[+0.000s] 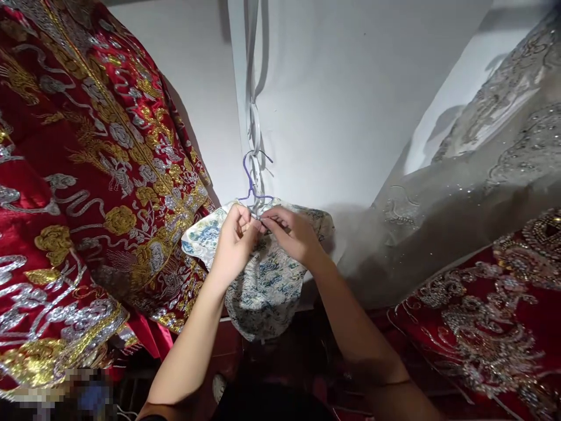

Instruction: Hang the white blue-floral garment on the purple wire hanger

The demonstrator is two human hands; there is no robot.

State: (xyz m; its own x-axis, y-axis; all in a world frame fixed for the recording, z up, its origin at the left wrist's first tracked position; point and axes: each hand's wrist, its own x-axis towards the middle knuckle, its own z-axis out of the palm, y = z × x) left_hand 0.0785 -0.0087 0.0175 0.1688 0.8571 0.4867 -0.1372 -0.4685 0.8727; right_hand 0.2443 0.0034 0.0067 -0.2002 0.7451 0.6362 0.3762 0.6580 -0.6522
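The blue-and-white garment (pixel 265 286) is cloth with a soft, mostly matt face. Its purple hanger (pixel 251 192) looks smooth, faintly glossy. The white wall (pixel 342 117) is smooth and matt. Toward its left edge, the red robe (pixel 109 193) is satin-like cloth, rough with shiny metallic embroidery; toward its right edge, the pale gown (pixel 442 210) is sheer mesh dotted with sparkle.

A black garment (pixel 272 403) is worn on the body; just behind the left elbow (pixel 170 393), a sliver of dark sleeve (pixel 153 417) is shown; the left forearm (pixel 190 345) and right forearm (pixel 350 313) are tapered and left uncovered; the left hand (pixel 239 240) and right hand (pixel 294 235) are likewise bared.
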